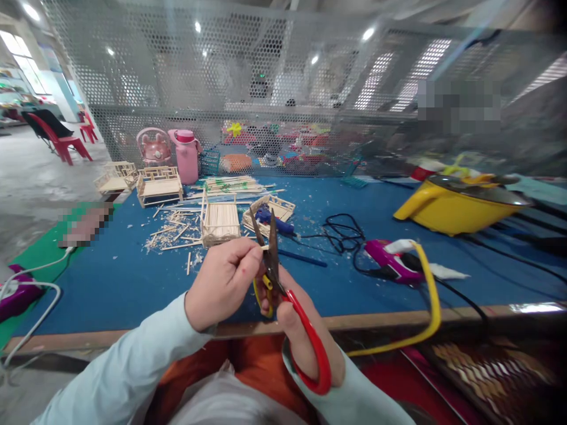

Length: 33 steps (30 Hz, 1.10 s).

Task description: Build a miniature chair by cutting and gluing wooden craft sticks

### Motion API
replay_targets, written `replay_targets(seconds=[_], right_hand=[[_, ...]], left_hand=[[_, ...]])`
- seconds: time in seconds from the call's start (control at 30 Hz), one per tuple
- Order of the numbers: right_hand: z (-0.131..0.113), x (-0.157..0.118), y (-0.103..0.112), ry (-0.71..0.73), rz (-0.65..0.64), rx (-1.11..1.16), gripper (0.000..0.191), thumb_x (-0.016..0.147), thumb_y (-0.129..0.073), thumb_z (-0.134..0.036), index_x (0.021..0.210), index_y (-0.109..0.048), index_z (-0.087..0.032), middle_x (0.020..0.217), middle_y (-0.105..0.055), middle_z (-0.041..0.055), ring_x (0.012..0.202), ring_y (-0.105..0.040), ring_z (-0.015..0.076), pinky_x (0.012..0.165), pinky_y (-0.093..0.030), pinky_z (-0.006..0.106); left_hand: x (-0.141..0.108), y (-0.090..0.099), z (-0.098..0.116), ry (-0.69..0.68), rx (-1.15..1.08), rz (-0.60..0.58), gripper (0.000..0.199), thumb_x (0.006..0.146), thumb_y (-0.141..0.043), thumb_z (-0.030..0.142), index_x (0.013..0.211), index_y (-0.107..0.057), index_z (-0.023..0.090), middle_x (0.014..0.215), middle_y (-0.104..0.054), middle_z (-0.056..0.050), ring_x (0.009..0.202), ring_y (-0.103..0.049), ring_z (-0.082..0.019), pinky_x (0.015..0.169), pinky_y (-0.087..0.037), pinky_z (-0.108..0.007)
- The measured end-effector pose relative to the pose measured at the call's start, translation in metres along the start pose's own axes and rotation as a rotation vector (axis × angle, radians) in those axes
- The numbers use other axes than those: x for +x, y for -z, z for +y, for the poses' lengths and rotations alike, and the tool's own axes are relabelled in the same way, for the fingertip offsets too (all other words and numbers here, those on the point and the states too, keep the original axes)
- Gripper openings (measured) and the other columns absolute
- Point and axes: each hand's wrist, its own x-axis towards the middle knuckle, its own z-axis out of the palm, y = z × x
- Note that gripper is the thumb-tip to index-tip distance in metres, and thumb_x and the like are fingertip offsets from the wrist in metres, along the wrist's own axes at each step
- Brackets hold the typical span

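My left hand (pixel 224 280) is closed, pinching a thin wooden stick (pixel 264 248) whose short end pokes out at the fingertips. My right hand (pixel 301 330) grips a pair of scissors (pixel 273 265) with a red handle; a yellow loop shows under the blades. The blades are parted and point away from me, and the stick's end lies at them. Just beyond my hands stands a small stick-built model (pixel 220 219) with a slatted base. A second stick frame (pixel 283 208) sits to its right, with a blue tool, seemingly a glue gun (pixel 279 224), resting on it.
Loose sticks (pixel 234 184) and cut scraps (pixel 175 230) lie on the blue tabletop (pixel 133 283). Two more stick models (pixel 159 184) and a pink bottle (pixel 187 156) stand at the back left. Right are a purple power strip (pixel 392 261), cables and a yellow pan (pixel 460 203).
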Motion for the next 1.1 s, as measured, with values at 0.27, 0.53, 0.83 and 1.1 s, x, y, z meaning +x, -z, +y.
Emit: replay_targets(seconds=[0.27,0.53,0.83,1.1], right_hand=[[-0.003,0.003,0.002,-0.025,0.107,-0.194,0.033,0.088,-0.046,-0.050,0.081,-0.053,-0.019,0.064,-0.047,-0.0020,0.059,-0.041,0.0122,0.054,-0.037,0.024],[0.004,0.003,-0.008,-0.109,0.167,-0.069,0.039,0.089,-0.042,-0.053,0.075,-0.052,-0.019,0.057,-0.043,-0.0033,0.051,-0.037,0.0098,0.046,-0.033,0.023],[-0.002,-0.022,0.098,-0.321,0.254,-0.812,0.029,0.068,-0.062,-0.034,0.095,-0.059,-0.025,0.072,-0.070,0.0013,0.062,-0.067,0.0201,0.054,-0.050,0.027],[0.030,-0.025,0.155,-0.377,0.058,-1.279,0.037,0.083,-0.046,-0.029,0.105,-0.068,-0.008,0.104,-0.071,0.0203,0.093,-0.069,0.0326,0.081,-0.055,0.042]], left_hand=[[0.003,0.000,-0.008,-0.063,0.057,0.011,0.031,0.092,-0.038,0.023,0.061,-0.043,0.019,0.059,-0.045,0.003,0.057,-0.041,-0.010,0.056,-0.032,-0.022],[0.002,-0.006,-0.013,0.034,0.003,0.033,0.033,0.092,-0.039,0.028,0.060,-0.041,0.019,0.058,-0.042,0.004,0.057,-0.040,-0.010,0.056,-0.031,-0.023],[0.016,0.059,-0.043,-0.164,0.311,0.392,0.030,0.090,-0.043,0.030,0.063,-0.053,0.021,0.059,-0.052,0.001,0.058,-0.047,-0.013,0.059,-0.037,-0.026],[0.028,0.069,-0.096,-0.251,0.385,0.550,0.026,0.089,-0.042,0.030,0.068,-0.056,0.021,0.065,-0.056,-0.001,0.063,-0.052,-0.015,0.062,-0.040,-0.027]])
